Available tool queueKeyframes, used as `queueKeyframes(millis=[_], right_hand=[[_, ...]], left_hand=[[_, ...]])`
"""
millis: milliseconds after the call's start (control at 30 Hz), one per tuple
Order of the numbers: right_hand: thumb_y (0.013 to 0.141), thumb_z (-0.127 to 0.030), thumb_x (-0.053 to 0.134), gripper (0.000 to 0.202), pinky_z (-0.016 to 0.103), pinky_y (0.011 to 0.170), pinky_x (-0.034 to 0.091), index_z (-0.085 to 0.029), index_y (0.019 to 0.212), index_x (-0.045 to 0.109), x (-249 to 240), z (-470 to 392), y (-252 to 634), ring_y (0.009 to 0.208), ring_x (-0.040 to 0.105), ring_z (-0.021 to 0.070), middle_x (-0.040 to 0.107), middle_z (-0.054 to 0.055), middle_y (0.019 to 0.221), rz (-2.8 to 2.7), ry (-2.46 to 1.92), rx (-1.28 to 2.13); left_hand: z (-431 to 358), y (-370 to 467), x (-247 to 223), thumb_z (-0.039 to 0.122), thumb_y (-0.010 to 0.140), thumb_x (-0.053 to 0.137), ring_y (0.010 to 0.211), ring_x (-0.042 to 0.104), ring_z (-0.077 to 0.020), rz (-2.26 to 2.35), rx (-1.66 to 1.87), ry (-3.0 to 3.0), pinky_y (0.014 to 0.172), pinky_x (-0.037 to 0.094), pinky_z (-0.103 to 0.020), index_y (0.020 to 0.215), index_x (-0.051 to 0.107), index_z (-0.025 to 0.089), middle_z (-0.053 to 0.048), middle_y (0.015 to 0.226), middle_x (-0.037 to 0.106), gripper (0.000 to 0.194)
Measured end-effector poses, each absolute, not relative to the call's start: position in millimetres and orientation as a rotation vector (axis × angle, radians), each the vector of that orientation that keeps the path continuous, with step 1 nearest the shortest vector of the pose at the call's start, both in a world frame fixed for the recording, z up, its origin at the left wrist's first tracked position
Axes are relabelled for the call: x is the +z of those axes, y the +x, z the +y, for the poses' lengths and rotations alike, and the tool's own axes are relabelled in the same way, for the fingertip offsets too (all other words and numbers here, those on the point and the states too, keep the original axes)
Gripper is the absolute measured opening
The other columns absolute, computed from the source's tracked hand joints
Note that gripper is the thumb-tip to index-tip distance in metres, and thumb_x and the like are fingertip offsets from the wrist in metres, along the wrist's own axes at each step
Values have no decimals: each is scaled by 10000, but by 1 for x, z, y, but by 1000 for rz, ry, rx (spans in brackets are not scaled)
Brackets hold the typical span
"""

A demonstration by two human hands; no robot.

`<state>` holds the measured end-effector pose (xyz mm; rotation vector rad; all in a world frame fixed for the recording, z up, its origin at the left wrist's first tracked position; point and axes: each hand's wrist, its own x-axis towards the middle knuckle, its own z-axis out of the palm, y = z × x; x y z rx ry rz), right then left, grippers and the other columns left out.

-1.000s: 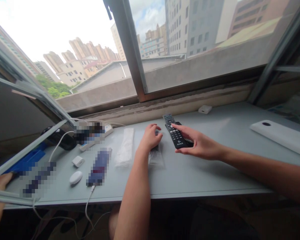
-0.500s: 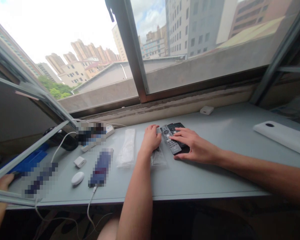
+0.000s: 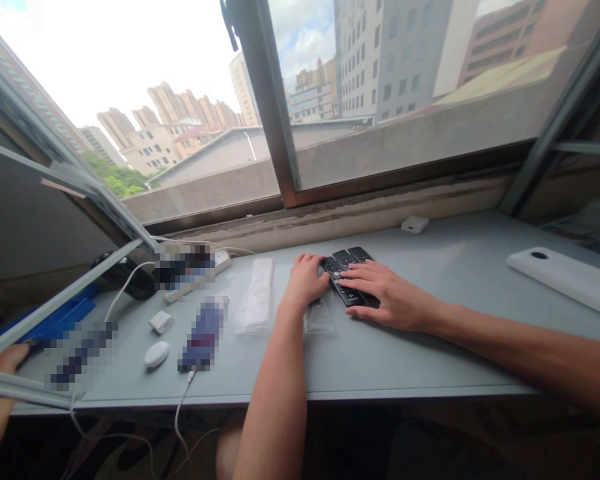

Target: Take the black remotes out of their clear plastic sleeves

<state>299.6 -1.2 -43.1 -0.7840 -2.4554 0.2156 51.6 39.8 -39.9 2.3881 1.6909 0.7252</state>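
Observation:
Three black remote controls (image 3: 347, 293) lie side by side on the grey desk, their buttons facing up. My left hand (image 3: 306, 281) is at the left edge of the nearest remote, fingers bent and thumb against its side. Over the remotes rests my right hand (image 3: 387, 293), fingers stretched across the buttons and thumb by the near end. It hides part of the middle and right remotes. A clear plastic bag (image 3: 320, 320) lies beneath and beside my left wrist. Left of that hand is a flat pack of white plastic bags (image 3: 256, 297).
Left on the desk (image 3: 405, 360) are a blurred phone (image 3: 203, 333) with a cable, a white charger (image 3: 161, 322), a white oval case (image 3: 157, 355) and a power strip (image 3: 180, 291). Another person's hand (image 3: 10, 358) shows far left. A white device (image 3: 570, 277) lies at right.
The leftmost remote, which looked grey and overlapped the others, now looks black and lies beside them. Three remotes now show distinctly. My left hand has shifted slightly right.

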Motion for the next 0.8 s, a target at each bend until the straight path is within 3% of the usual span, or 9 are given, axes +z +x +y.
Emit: queueKeyframes(millis=[167,367,567,800], right_hand=[[969,-562,790,575,697,1276,381,-273,1465,760,-43,-2,299,1453,597,445,690,146,1534,-2441,-770,202],[1036,-493,714,550,739,1300,303,-306,1553,685,-45,-4,300,1567,483,445,623,93,1626,-2494,-753,207],[1023,-471,727,501,737,1285,322,-327,1503,726,-44,-4,300,1513,534,446,680,92,1563,-2493,-758,161],[1033,-458,713,514,731,1298,312,-313,1527,706,-45,-5,299,1552,492,445,655,97,1592,-2510,-754,139]], left_hand=[[40,51,-40,230,925,592,1418,631,-260,1635,713,2418,1394,231,-454,1429,696,193,-131,1462,717,516],[41,52,-43,238,917,600,1433,621,-261,1616,726,2424,1398,226,-447,1445,692,169,-143,1482,705,540],[44,54,-43,234,961,566,1474,561,-285,1652,763,2376,1348,340,-435,1425,711,187,-130,1507,679,488],[38,57,-41,247,1002,543,1488,532,-305,1695,738,2341,1336,356,-471,1427,699,188,-138,1517,660,456]])
